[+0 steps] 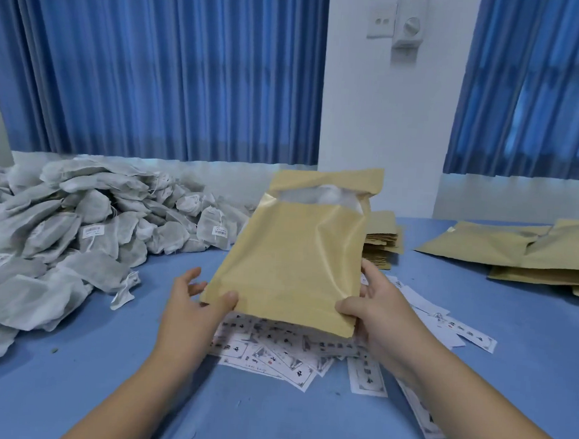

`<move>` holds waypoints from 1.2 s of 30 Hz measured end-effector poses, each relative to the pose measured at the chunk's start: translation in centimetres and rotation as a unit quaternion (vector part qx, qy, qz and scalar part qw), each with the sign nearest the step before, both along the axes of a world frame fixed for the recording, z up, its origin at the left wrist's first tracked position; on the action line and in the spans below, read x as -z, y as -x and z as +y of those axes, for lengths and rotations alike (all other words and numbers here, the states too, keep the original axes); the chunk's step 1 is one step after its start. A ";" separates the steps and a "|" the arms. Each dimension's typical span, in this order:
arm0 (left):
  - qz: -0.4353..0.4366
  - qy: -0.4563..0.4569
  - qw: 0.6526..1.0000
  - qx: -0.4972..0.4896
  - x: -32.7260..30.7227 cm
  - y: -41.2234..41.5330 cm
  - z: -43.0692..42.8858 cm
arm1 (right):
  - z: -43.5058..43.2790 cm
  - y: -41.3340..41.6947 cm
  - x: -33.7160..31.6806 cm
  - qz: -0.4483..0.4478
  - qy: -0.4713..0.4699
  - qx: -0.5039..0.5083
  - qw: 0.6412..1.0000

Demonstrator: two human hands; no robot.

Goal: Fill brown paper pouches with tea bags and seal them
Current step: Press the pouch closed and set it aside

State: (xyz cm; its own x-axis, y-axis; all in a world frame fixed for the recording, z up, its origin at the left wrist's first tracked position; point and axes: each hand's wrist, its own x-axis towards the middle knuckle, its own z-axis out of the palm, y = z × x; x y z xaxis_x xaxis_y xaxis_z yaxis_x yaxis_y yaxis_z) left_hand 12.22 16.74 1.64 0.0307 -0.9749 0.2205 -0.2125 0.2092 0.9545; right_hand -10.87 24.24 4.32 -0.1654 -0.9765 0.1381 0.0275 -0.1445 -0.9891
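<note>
Left hand (195, 303), right hand (375, 312) grip pouch (296, 254) above labels (272, 353) beside tea bags (75, 225).

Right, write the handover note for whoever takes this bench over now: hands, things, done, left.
Left hand: pinches the brown pouch at its lower left corner, thumb in front.
Right hand: grips the lower right corner.
The brown pouch is held upright over the printed slips, mouth open, white tea bags showing inside.
Loose tea bag heap: left side of the blue table.
Pouch stack: behind the held one. Flat pouches lie far right.
Done: bags are in.
Left: seal it, then fill more.
</note>
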 end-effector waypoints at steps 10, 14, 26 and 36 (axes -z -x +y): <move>0.323 -0.300 0.874 0.205 -2.2 14.6 0.3 | 5.8 9.7 -0.3 -0.040 0.032 0.145 0.988; 0.272 -0.292 0.883 0.249 -1.9 20.5 1.9 | 9.0 14.0 -0.5 -0.013 0.025 0.192 0.981; 0.203 -0.284 0.845 0.405 -4.1 35.1 6.6 | 16.6 23.1 -2.7 -0.030 0.040 0.263 0.963; 0.324 -0.277 0.755 0.498 -11.5 48.2 11.3 | 20.1 32.7 -9.6 -0.159 0.172 0.402 0.885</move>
